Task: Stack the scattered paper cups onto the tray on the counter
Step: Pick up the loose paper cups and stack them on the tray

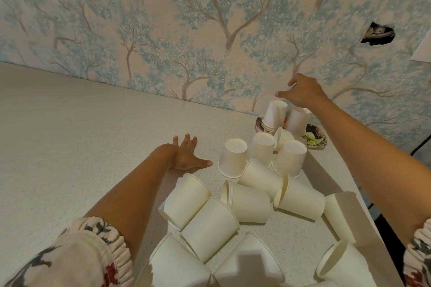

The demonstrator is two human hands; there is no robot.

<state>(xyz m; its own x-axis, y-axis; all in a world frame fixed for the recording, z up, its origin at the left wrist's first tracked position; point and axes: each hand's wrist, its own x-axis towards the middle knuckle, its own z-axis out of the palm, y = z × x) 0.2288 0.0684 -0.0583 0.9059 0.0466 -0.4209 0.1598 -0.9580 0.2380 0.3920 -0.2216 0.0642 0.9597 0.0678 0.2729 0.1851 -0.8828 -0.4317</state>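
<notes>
Head view cuts off the nearest paper cups (210, 235) at the bottom edge, so their number is unclear, and a grey shadow falls across the lowest ones. The tray (316, 138), a small floral dish near the wall, is mostly hidden behind the cups on and before it; only its right rim and a sliver on the left show.

On the tray, a nested stack of cups (275, 115) stands upside down, base up, leaning slightly left, with a second inverted cup (297, 121) just beside it on the right. In front of the tray, three more cups stand inverted on the table (70, 135). Nearer the camera, the rest lie on their sides, long axes mostly running diagonally, mouths pointing various ways, several touching one another.

The right hand (303, 94) hangs above the tray's cups, arm stretched forward, thumb and forefinger extended; its lower fingers meet the top of the second cup, but whether they grasp it I cannot tell. The left hand (186, 156) lies flat on the table, fingers spread and relaxed, holding nothing, thumb pointing toward the nearest upright cup (233, 158).
</notes>
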